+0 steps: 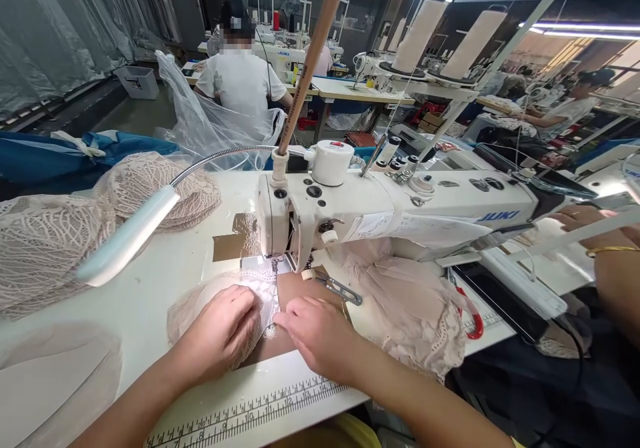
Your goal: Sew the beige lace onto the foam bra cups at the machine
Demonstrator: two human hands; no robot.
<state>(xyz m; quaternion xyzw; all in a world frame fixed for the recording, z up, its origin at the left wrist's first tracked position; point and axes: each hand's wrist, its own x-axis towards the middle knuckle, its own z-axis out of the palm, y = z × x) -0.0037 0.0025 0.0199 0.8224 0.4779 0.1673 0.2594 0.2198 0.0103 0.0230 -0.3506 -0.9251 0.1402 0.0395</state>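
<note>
On the surface [165, 265], a lace piece [266, 289] is pinched at its edge by the right hand [320, 338] and partly covered by the curled left hand [223, 328], whose grip cannot be told, while puckering under the sewing machine [395, 195] ahead of both could be caused by uneven pull.

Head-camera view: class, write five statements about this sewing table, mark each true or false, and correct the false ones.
1. The bare left hand rests on sheer beige lace-edged fabric. True.
2. The bare right hand grips the red-handled metal scissors. False: that hand is at the fabric's edge.
3. White paper covers part of the white JUKI sewing machine's front. True.
4. The scissors lie left of both hands. False: the scissors lie to their right.
5. A ruler strip with black markings runs along the near edge of the white tabletop. True.
</note>
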